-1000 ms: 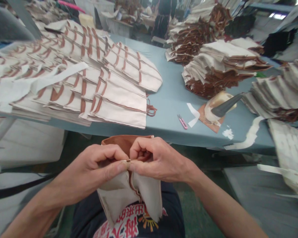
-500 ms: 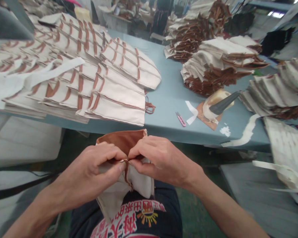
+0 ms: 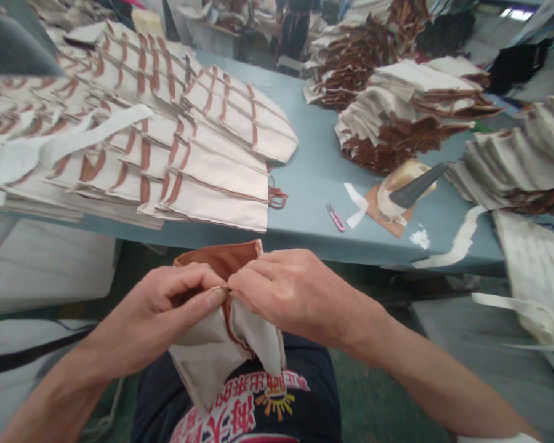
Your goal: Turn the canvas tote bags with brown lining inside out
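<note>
Above my lap hangs a sewn fabric piece (image 3: 207, 347), off-white on the side toward me, with a brown layer showing inside its upper opening. A brown-edged seam runs down its middle. My left hand (image 3: 175, 311) pinches the top edge of that seam between thumb and forefinger. Right beside it, my right hand (image 3: 286, 286) grips the same edge, its fingers curled and partly hidden behind the knuckles. The two hands nearly touch at the seam.
A blue-covered table (image 3: 305, 227) lies ahead. Overlapping off-white pieces (image 3: 221, 184) cover its left; brown-and-white stacks (image 3: 397, 117) stand at right. Pink thread snips (image 3: 336, 218), a white strip (image 3: 356, 205) and a glue container (image 3: 392, 191) with a dark spout sit near the front edge.
Both hands and the fabric piece have shifted slightly left. My right hand has turned over more, so its back now covers its fingertips. Both keep their hold.
</note>
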Action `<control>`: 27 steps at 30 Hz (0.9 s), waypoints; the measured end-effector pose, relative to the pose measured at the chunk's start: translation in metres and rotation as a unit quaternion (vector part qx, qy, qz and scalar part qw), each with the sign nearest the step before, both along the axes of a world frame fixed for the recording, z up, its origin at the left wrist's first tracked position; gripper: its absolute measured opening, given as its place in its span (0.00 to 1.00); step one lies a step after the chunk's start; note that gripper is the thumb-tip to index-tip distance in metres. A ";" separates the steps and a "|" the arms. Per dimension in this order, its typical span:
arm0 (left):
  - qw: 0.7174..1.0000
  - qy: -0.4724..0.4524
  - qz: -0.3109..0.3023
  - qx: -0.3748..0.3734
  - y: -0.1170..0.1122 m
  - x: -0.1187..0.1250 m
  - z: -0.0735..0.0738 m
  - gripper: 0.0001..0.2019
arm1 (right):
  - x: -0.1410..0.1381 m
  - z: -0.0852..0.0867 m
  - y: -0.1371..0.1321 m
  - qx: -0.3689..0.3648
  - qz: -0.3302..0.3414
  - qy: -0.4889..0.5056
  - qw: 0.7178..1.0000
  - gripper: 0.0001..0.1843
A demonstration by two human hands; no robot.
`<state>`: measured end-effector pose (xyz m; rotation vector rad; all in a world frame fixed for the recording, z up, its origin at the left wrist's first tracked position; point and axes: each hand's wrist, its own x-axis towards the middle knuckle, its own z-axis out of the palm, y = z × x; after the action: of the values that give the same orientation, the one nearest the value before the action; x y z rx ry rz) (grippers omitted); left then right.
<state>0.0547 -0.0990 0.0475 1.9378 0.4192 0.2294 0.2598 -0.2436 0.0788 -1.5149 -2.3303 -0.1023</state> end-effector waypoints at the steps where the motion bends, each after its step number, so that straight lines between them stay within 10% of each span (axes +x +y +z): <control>1: 1.000 0.002 0.006 0.001 -0.001 0.002 0.001 0.22 | -0.001 0.000 0.002 0.007 -0.005 -0.006 1.000 0.16; 10: 0.999 0.032 -0.008 0.019 -0.011 0.003 -0.003 0.22 | -0.003 -0.027 0.012 0.061 -0.034 0.169 0.983 0.12; 20: 0.984 -0.039 0.016 0.175 -0.019 -0.002 0.001 0.14 | 0.002 -0.023 0.021 -0.199 -0.001 0.406 0.892 0.03; 27: 0.966 -0.028 0.037 0.253 -0.017 0.002 -0.003 0.11 | 0.001 -0.028 0.021 -0.075 -0.003 0.247 0.966 0.08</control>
<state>0.0572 -0.1161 0.0448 2.4109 0.4243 0.4751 0.2607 -0.2225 0.0511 -1.4139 -1.9637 0.4137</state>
